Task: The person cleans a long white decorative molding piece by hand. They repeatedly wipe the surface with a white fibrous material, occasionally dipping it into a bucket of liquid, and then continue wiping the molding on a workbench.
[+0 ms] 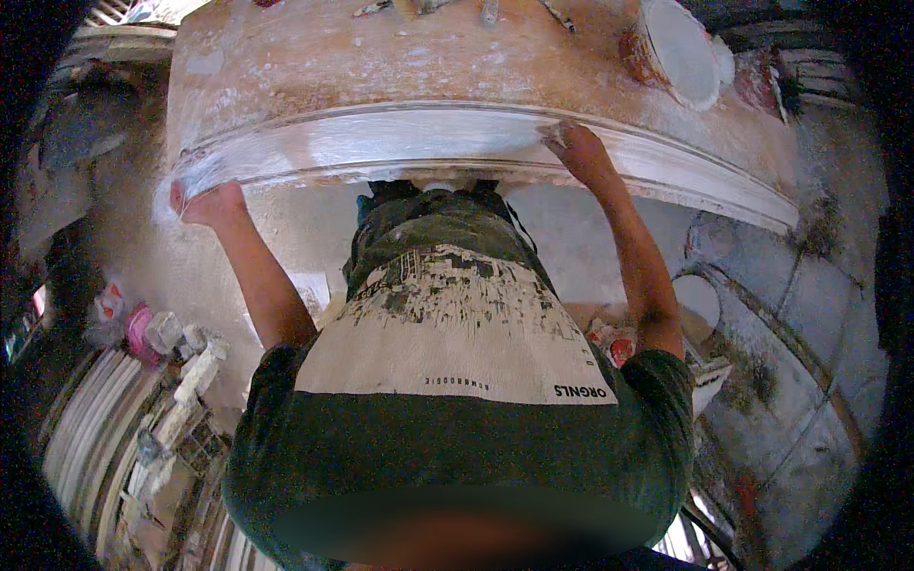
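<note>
— Dark green shirt point(457, 400) with a pale printed panel is filling the foreground, and both bare forearms are reaching out from it to the bench point(381, 67). What are the hands doing?

— They are lying well apart along a long white moulding point(400, 143) at the bench's near edge. The left hand point(205, 203) is gripping its left end, fingers curling under it. The right hand point(574, 147) is pressing flat on the upper rim further along; whether it is clasping anything I cannot tell.

— Which step does that look like?

— Judging from the wet sheen, the strip is being smoothed or steadied while the plaster is setting. A next stroke would be calling for even pressure from both hands, so the soft profile is not denting.

— And the materials?

— White plaster, glossy in the middle, running in stepped ridges and bowing with the lens. Brownish board underneath is looking dusty and smeared. A bucket point(676, 48) crusted white is standing at the far right corner. Finished mouldings point(95, 428) are lying stacked on the floor at lower left.
</note>
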`<state>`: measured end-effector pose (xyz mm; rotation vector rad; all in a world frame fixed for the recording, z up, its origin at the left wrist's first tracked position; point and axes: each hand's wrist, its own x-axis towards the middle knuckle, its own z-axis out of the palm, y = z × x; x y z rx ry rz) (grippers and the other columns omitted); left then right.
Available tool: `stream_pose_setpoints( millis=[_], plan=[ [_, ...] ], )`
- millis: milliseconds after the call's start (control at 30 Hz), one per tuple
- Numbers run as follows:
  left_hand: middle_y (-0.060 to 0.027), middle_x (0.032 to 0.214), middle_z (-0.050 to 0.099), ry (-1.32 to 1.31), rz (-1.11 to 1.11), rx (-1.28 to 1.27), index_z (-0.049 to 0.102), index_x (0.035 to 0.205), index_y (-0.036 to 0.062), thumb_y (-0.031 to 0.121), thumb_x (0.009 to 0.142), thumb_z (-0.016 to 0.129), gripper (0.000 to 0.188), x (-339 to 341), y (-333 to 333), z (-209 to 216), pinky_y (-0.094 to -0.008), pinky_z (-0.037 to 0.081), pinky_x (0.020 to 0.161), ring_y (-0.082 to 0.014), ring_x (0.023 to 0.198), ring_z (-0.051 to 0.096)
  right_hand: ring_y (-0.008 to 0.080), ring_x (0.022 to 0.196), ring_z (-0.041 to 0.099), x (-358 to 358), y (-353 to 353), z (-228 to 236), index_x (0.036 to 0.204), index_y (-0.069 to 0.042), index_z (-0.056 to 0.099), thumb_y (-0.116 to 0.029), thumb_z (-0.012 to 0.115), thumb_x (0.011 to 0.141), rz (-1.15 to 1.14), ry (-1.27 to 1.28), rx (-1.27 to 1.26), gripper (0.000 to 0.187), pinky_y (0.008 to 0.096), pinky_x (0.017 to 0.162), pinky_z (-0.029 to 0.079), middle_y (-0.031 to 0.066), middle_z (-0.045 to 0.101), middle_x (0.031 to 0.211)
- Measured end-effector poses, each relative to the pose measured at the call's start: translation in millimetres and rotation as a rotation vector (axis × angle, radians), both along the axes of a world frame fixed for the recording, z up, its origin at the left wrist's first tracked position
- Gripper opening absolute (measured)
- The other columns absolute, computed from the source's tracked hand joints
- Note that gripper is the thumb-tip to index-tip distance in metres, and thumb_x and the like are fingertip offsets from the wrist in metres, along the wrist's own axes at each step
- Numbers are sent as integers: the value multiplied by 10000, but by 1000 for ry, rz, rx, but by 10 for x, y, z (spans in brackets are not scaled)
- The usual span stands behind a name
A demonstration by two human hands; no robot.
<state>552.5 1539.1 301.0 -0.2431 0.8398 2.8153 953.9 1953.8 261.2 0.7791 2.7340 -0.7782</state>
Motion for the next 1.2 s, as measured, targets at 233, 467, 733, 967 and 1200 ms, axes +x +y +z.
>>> stream_pose_setpoints(
  millis=[233,467,733,967,1200],
  plan=[
    [-164,998,619,45,260,-162,608,928,24,268,672,534,362,64,-259,135,-496,458,847,-347,941,573,258,992,612,-191,-61,57,1239,-41,518,-233,655,840,-198,208,-725,463,391,855,482,121,625,1114],
    [-143,947,630,113,75,-119,626,930,46,225,621,630,357,135,90,166,-445,445,869,-311,873,584,246,978,598,30,329,-28,1150,-43,595,-295,632,841,-180,1,-564,400,387,863,475,128,648,1038],
    [-138,936,633,-66,-20,-166,621,924,38,147,671,565,281,344,844,79,-456,467,871,-316,891,597,394,1229,439,931,1083,-468,1285,31,449,-431,727,733,-39,-214,399,772,426,1035,359,239,483,1305],
    [-57,926,636,-176,-431,44,602,901,82,191,828,494,169,997,1681,-233,-373,466,856,-224,906,593,294,1198,488,-952,-502,283,1399,-35,330,-312,772,727,154,502,-354,850,383,1024,365,175,532,1271],
    [-81,942,655,-99,-325,88,611,994,72,232,896,460,241,875,1722,151,-399,508,799,-248,843,620,255,928,632,-1285,-765,276,1174,-53,607,-352,592,883,110,280,-622,418,368,846,480,148,660,1042]
  ],
)
